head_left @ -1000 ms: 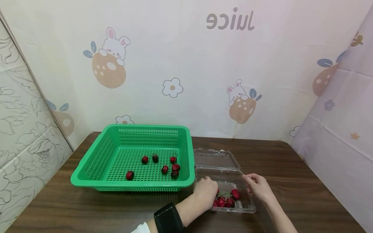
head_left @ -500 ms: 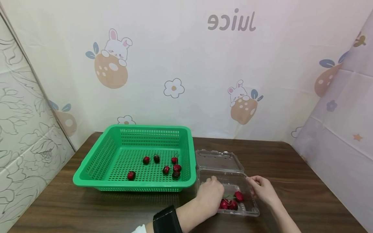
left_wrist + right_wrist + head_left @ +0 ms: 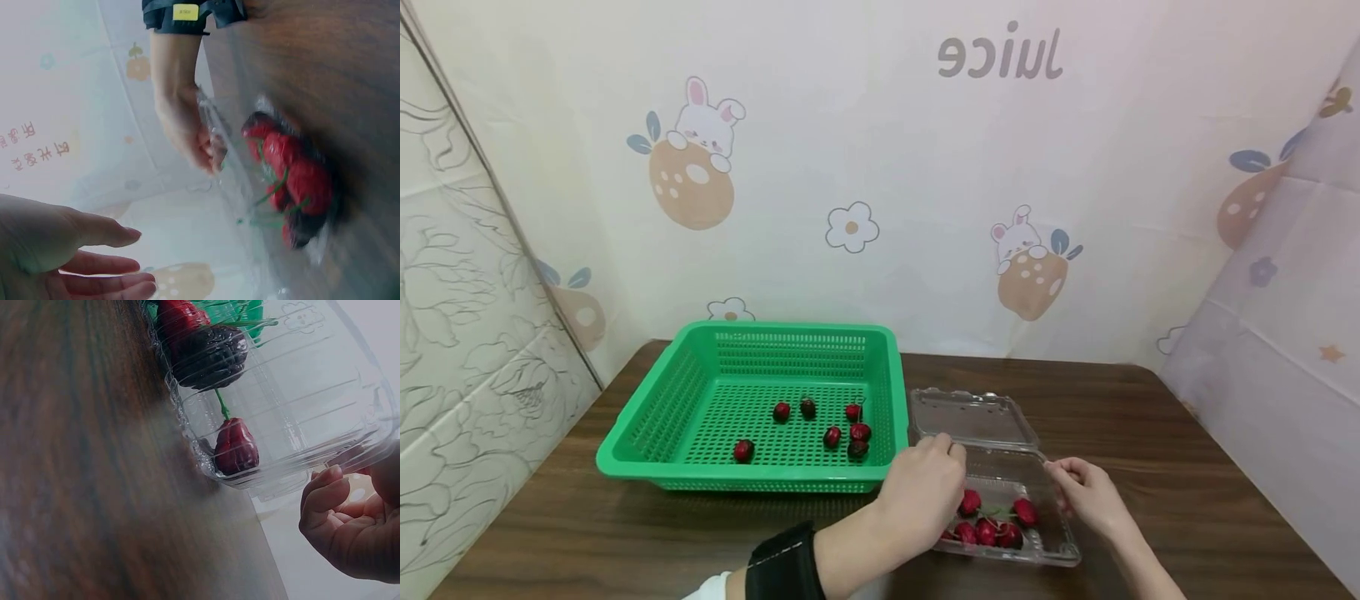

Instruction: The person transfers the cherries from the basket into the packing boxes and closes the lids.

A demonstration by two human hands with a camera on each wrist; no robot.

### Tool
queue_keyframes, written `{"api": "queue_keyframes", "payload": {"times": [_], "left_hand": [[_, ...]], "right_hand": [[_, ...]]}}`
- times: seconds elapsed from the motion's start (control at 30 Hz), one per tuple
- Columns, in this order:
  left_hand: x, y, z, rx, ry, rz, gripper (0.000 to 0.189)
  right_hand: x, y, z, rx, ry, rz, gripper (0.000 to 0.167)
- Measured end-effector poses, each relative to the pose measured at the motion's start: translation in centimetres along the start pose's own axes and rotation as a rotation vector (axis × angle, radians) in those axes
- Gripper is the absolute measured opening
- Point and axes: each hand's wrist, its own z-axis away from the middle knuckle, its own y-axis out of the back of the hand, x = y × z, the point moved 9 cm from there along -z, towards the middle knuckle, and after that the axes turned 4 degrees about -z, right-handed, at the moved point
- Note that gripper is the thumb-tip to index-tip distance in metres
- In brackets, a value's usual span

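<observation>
Head view: the left hand (image 3: pixel 925 487) hovers over the near-left part of the clear plastic clamshell box (image 3: pixel 1052 546), fingers relaxed and straight, gripping nothing. The right hand (image 3: pixel 1086 496) pinches the box's right rim with curled fingers. Red cherries with green stems (image 3: pixel 988 525) lie inside the box on the brown wooden table (image 3: pixel 1150 417). Just left stands a green perforated plastic basket (image 3: pixel 647 417) with seven more dark red cherries (image 3: pixel 831 436).

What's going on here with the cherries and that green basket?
A person is at a table with an open clear plastic box of cherries. The left hand hovers over the box, fingers relaxed and empty, while the right hand grips the box's right edge. Seven cherries lie in the green basket beside it.
</observation>
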Motion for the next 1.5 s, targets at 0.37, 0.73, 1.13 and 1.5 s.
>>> {"api": "queue_keyframes", "payload": {"times": [0.37,0.73,1.13,1.5], "left_hand": [[-6.4,0.9,1.6,0.004,0.144,0.221,0.017],[-12.3,-0.4,3.7,-0.044,0.318,0.397,0.016],[-17.2,-2.4,5.8,-0.208,0.482,0.377,0.019],[-20.7,-4.5,8.3,-0.353,0.551,0.354,0.03]], "right_hand": [[-0.2,0.1,-0.1,-0.004,0.006,-0.034,0.021],[-0.1,0.0,-0.1,-0.013,-0.003,-0.04,0.021],[-0.2,-0.1,0.0,-0.015,0.001,-0.039,0.022],[0.0,-0.1,0.0,-0.022,-0.011,-0.053,0.021]]}}
